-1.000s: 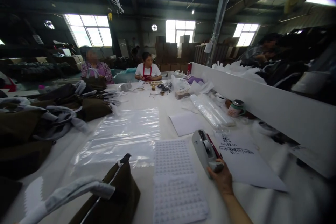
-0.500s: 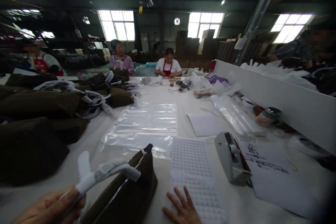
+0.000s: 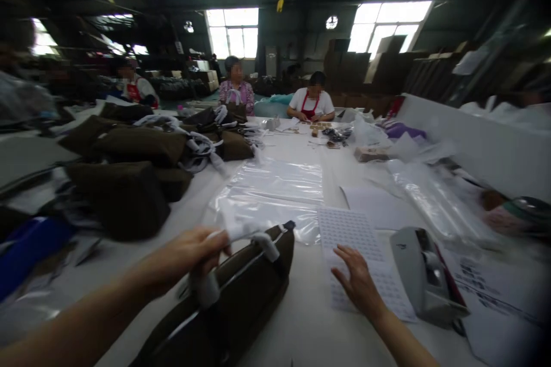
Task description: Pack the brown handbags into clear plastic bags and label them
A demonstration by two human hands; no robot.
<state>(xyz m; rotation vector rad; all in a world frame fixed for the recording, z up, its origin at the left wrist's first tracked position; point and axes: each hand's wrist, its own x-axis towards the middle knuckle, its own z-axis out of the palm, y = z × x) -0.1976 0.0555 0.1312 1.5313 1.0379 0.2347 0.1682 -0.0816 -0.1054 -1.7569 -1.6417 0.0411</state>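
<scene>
Dark olive handbag sits near centre; left hand closes on its white-wrapped handle. Right hand open, fingers spread over the printed sheet; contact unclear. Handle wrapping appears done; handbag lies outside the clear plastic beyond. Tape dispenser, at right, untouched.

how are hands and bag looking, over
Left hand gripping white-wrapped handle of dark olive fabric bag. Right hand open over printed white paper sheet. Grey tape dispenser beside sheet.
</scene>
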